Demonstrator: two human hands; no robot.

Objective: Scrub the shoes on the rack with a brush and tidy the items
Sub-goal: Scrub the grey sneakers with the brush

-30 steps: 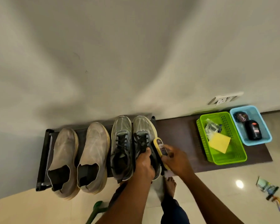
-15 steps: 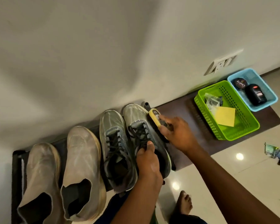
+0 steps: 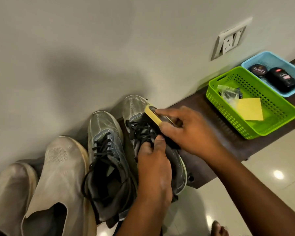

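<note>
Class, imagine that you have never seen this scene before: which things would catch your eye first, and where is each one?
First come the two hands at the centre: the right hand holds a yellow brush against the toe of a grey laced sneaker, while the left hand grips that shoe at its laces. Next, the bright green basket and the blue basket stand side by side at the far right of the dark rack.

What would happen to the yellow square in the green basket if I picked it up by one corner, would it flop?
The yellow square looks thin and flat, like a cloth or sponge sheet, so it would probably droop. It likely weighs very little, since it lies tilted against the green basket floor without sagging it. It has no round sides, so it should not roll.
</note>
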